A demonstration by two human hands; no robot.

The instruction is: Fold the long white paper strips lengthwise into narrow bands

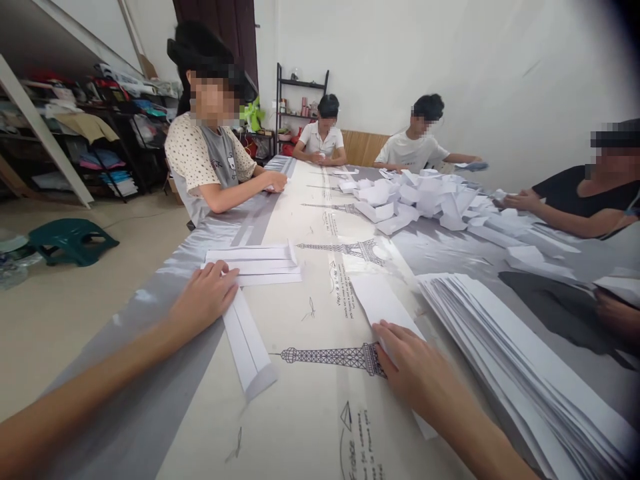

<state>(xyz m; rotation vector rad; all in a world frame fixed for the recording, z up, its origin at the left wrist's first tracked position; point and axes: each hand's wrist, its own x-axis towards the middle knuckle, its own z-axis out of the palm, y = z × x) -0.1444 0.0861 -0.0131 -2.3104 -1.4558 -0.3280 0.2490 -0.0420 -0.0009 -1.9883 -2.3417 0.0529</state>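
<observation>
My left hand [207,293] rests with its fingers slightly apart on folded white paper strips. One small group of strips [255,255] lies crosswise beyond the fingertips, and another creased paper strip [247,343] slants toward me below them. My right hand [413,363] is closed at the edge of a long white paper sheet [377,300], which runs under the hand and shows again near the wrist. The thumb and index finger are at the sheet's left side. Right of that hand lies a thick fanned stack of white paper [505,373].
Eiffel Tower prints cover the cream tablecloth [290,427]. A heap of folded white paper [425,193] spreads across the far right of the table. Several people sit around it, one person [210,153] at the left. A green stool [73,240] stands on the floor.
</observation>
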